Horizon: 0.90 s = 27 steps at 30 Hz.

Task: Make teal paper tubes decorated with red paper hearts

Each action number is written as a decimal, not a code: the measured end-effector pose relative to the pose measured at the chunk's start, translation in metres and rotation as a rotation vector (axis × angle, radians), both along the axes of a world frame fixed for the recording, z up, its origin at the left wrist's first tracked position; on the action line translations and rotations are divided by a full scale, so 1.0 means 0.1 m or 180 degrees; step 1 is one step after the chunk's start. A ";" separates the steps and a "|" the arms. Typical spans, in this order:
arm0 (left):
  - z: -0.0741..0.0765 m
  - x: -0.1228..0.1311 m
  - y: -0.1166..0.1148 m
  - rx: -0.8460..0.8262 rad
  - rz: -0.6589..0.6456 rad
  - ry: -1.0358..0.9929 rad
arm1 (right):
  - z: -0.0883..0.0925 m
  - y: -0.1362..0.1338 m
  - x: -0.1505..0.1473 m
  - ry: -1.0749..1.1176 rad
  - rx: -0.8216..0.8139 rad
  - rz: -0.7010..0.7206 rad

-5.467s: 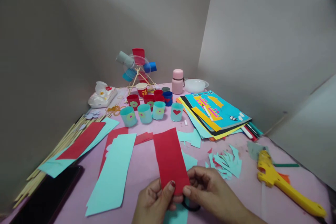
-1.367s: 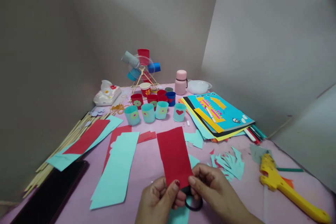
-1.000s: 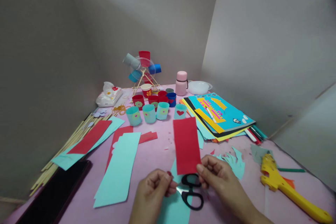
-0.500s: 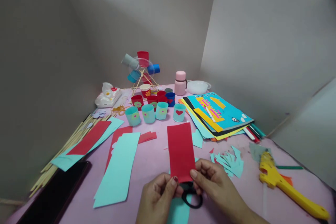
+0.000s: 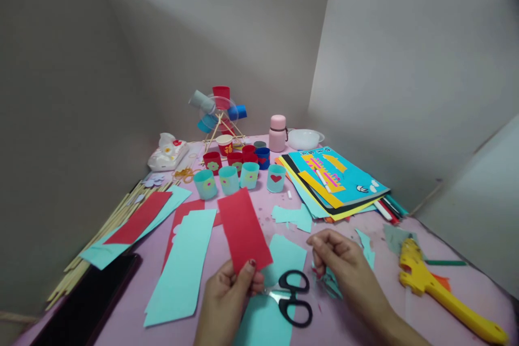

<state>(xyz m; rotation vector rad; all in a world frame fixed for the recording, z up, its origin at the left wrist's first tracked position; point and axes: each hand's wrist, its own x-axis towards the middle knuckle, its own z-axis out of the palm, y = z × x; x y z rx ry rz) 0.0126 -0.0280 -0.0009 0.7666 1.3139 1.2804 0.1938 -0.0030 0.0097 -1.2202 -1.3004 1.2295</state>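
Note:
My left hand (image 5: 227, 296) pinches the near end of a red paper strip (image 5: 242, 228) and holds it up, tilted to the left. My right hand (image 5: 339, 260) has curled fingers over a heap of teal paper scraps (image 5: 367, 248), apart from the strip; what it holds, if anything, I cannot make out. Black-handled scissors (image 5: 292, 298) lie on a teal sheet (image 5: 267, 303) between my hands, touched by neither.
On the pink table (image 5: 365, 313) lie teal and red strips (image 5: 182, 265), a dark phone (image 5: 85, 303), wooden sticks (image 5: 101, 232), a yellow glue gun (image 5: 438, 286), a card stack (image 5: 332, 178), several paper cups (image 5: 229, 173), a cup wheel model (image 5: 217, 111), a pink bottle (image 5: 278, 133).
My right hand has let go of the red strip and moved right to the teal scraps. My left hand alone now holds the strip, swung to the left. The scissors are uncovered.

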 end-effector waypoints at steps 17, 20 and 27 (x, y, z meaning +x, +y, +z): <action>0.10 -0.15 0.00 0.0343 0.0499 -0.0477 | -0.20 -0.20 0.10 -0.1650 0.0401 0.0915; 0.15 -0.14 -0.02 0.0373 0.0527 -0.0522 | -0.18 -0.25 0.19 0.0618 -0.0607 0.0450; 0.23 -0.10 -0.08 0.0454 0.0416 -0.0565 | 0.08 -0.21 -0.26 0.2216 -0.1070 0.0555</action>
